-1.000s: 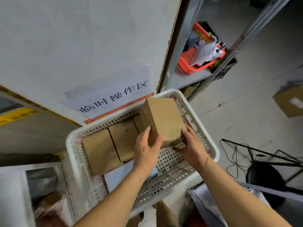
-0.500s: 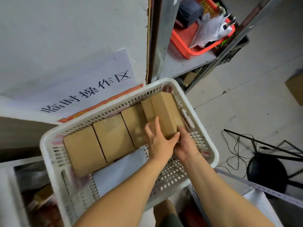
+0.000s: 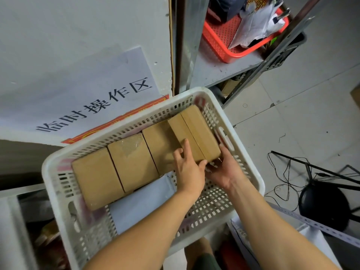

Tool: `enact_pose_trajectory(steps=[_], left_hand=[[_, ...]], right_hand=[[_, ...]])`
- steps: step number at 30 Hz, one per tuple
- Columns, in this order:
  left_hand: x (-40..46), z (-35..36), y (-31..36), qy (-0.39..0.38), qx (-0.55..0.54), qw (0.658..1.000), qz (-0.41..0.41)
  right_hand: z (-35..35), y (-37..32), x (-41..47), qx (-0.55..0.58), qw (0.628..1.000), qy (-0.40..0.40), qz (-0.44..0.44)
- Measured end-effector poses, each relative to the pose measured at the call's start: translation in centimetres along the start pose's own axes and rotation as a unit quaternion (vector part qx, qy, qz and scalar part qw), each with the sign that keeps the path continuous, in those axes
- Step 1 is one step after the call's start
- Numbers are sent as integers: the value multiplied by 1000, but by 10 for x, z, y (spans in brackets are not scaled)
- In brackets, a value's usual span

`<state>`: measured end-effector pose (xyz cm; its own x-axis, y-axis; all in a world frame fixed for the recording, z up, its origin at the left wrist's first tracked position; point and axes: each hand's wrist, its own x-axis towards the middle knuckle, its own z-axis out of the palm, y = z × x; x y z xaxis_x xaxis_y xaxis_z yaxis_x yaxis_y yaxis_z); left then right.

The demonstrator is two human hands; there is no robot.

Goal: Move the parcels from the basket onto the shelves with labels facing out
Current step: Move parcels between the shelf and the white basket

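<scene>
My forearms reach forward into the white basket (image 3: 251,170). My left hand (image 3: 190,172) lies on the rightmost parcel (image 3: 196,133), fingers spread over its top, thumb at its near edge. My right hand (image 3: 224,168) cups the parcel's near right corner; its fingertips are hidden underneath. The parcel sits in the basket beside three other parcels (image 3: 128,162). No label shows. Beyond, a red basket (image 3: 218,43) on the shelf (image 3: 220,73) is cut off.

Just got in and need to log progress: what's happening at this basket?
A person has both hands on the rightmost cardboard box in a white basket: the left hand lies on its top, the right hand grips its near end. Three more boxes sit beside it in a row. No labels show on their tops. Nothing from this row is shelved yet.
</scene>
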<state>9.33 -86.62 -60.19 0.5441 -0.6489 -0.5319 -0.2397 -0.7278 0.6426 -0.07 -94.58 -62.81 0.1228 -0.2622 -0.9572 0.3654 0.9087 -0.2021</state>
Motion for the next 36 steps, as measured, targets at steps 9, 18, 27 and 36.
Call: enact_pose_trajectory(steps=[9, 18, 27, 36], left_hand=[[40, -18, -6, -78, 38, 996, 21], [23, -87, -23, -77, 48, 996, 24], [-71, -227, -47, -2, 110, 990, 84], [-174, -384, -90, 130, 117, 978, 111]], right_hand=[[28, -4, 2, 0, 997, -15, -70], [27, 19, -41, -79, 992, -36, -92], [70, 82, -167, -466, 846, -82, -245], [156, 169, -309, -742, 460, -145, -466]])
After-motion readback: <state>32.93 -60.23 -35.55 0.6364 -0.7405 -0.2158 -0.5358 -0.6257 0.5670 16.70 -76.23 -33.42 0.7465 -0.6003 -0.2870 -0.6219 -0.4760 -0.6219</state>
